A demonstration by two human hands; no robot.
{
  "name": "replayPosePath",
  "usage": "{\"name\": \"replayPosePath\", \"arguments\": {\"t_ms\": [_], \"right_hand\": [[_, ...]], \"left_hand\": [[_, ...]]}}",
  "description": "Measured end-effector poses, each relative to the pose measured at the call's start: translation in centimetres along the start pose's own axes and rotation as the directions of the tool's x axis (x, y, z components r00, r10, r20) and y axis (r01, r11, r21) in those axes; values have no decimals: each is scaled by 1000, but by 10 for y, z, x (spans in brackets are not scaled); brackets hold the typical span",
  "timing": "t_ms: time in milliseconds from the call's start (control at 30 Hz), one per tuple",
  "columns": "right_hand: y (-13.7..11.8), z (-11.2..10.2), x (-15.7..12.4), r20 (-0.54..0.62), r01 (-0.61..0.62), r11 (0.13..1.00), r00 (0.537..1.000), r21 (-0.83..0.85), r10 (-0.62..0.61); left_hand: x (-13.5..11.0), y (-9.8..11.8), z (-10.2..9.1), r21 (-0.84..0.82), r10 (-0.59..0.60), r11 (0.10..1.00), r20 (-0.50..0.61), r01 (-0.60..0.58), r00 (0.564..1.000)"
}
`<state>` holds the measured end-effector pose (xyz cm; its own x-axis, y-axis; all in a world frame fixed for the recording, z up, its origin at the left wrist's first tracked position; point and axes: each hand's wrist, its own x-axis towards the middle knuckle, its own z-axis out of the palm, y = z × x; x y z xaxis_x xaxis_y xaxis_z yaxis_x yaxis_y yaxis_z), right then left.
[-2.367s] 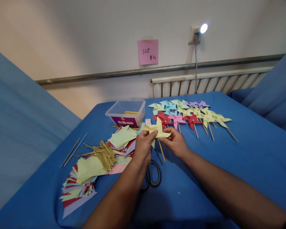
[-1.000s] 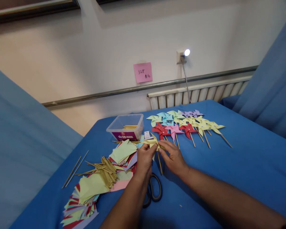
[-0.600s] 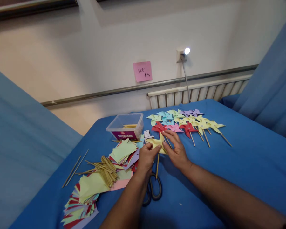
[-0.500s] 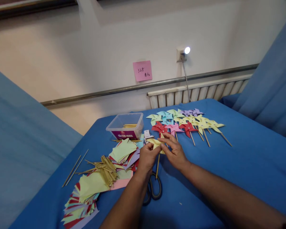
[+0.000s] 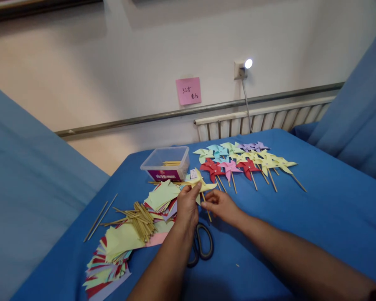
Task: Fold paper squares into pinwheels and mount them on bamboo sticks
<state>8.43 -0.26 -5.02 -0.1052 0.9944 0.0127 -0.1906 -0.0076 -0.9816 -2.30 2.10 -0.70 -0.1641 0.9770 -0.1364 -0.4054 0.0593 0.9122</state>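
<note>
My left hand pinches the paper head of a pale yellow pinwheel just above the blue table. Just to its right, my right hand has its fingers closed round the pinwheel's wooden stick below the head. A pair of scissors lies on the table under my left wrist. Behind the hands lies a row of finished pinwheels in red, pink, yellow, blue, green and purple.
A clear plastic box with sticks stands behind my left hand. Stacks of coloured paper squares and a bundle of wooden sticks lie at the left. Blue curtains hang at both sides; a radiator runs along the wall.
The yellow pinwheel has been raised and turned upright in my left hand. My right hand has slid down from the paper head to the stick.
</note>
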Motion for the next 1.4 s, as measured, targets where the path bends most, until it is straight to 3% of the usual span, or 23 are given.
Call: {"name": "replayPosePath", "arguments": {"t_ms": [100, 233, 333, 667, 900, 1067, 1400], "right_hand": [[-2, 2, -1, 60, -39, 998, 998, 43, 36], [-15, -5, 1, 21, -59, 993, 998, 103, 57], [-22, -9, 1, 3, -48, 989, 999, 139, 48], [-22, -11, -3, 44, -20, 974, 999, 227, 10], [-21, -13, -2, 83, -3, 966, 996, 259, -19], [-25, -14, -4, 96, 2, 951, 995, 310, -34], [-26, -13, -6, 126, -3, 949, 991, 316, -39]], "left_hand": [[-2, 3, 1, 15, -32, 999, 45, 31, 999], [-3, 10, 1, -55, -87, 994, 187, 99, 978], [-2, 13, 0, -97, -116, 985, 236, 143, 965], [-3, 19, 0, -94, -97, 985, 375, 142, 922], [-3, 20, 0, -53, -103, 990, 387, 133, 916], [-2, 22, -2, -84, -98, 984, 488, 158, 867], [-5, 19, 2, -92, -78, 988, 390, 122, 918]]}}
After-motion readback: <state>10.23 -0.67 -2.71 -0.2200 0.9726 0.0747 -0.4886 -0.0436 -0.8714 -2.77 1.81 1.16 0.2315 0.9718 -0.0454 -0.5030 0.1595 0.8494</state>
